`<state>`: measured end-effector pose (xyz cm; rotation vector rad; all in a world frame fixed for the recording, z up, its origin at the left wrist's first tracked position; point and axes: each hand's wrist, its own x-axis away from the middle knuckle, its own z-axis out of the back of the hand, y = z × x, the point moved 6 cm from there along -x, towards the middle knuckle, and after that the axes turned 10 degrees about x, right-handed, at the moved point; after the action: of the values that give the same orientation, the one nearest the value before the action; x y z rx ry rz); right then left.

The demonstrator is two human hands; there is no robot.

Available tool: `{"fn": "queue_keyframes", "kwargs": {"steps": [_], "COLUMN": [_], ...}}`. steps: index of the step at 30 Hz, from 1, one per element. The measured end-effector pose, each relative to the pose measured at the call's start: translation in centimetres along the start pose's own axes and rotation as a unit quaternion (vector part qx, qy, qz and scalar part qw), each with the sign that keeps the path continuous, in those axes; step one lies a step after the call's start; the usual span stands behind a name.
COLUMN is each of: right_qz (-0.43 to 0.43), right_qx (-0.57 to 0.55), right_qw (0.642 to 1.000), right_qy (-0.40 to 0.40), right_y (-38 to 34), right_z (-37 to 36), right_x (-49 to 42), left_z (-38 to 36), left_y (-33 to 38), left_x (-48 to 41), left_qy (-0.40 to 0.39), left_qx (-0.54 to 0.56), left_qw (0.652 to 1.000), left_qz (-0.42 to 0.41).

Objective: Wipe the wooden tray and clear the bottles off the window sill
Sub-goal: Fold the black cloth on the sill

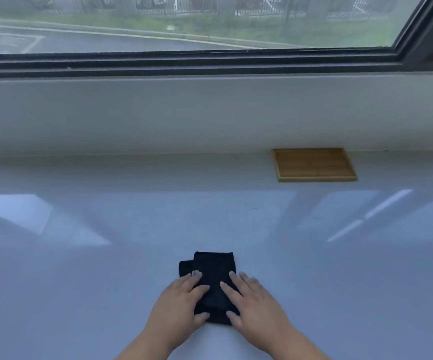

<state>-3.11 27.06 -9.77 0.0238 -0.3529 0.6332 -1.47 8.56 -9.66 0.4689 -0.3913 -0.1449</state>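
Fingers [197, 278] of both hands lie flat, spread, pressing the dark folded cloth [214, 284], gripping nothing; soft, limp, pinch an edge. Wooden tray [314, 165] sits well beyond, rigid, light.

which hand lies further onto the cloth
The right hand: its fingers spread across the middle of the black cloth, while the left hand only covers the left edge.
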Motion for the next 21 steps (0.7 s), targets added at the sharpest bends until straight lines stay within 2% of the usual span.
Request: {"fn": "queue_keyframes", "kwargs": {"steps": [3, 9, 16, 21], "right_qz": [-0.024, -0.065, -0.074, -0.064], "right_qx": [0.02, -0.013, 0.007, -0.001], "right_qw": [0.999, 0.998, 0.997, 0.998], "right_qy": [0.016, -0.006, -0.011, -0.024], "right_y": [0.3, 2.4, 7.3, 8.3], "right_z": [0.3, 1.5, 3.4, 4.3], "right_x": [-1.2, -5.9, -13.5, -14.8], "left_z": [0.5, 2.8, 6.8, 8.1], "left_y": [-0.4, -2.8, -3.0, -2.1], "left_x": [-1.0, -6.8, -14.8, -16.6], "left_qy": [0.012, -0.004, -0.013, -0.022], "left_qx": [-0.023, -0.017, -0.023, -0.02], "left_qw": [0.999, 0.999, 1.0, 0.999], "left_qz": [-0.018, -0.027, 0.01, 0.03]}}
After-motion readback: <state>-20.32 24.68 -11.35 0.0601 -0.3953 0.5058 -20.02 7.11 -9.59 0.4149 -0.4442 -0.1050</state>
